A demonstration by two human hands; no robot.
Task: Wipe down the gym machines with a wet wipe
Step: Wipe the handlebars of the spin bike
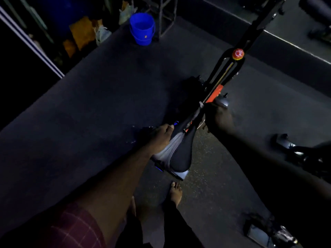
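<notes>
An exercise bike stands below me on the dark floor. Its black and grey saddle [176, 151] points toward me, and its black frame [225, 74] rises to the upper right with a red knob [238, 54] and an orange part. My left hand [161, 136] rests on the left edge of the saddle with its fingers curled over the rim. My right hand [219, 117] reaches in dark shadow to the frame just ahead of the saddle, beside a grey rounded piece [222, 102]. Its fingers and any wipe are hidden by the dark.
A blue bucket [142, 28] stands at the back by a metal stand. Yellow cloths and bags lie piled at the upper left. My bare foot [175, 193] is on the floor behind the bike. More machine parts [290, 145] sit at the right and lower right.
</notes>
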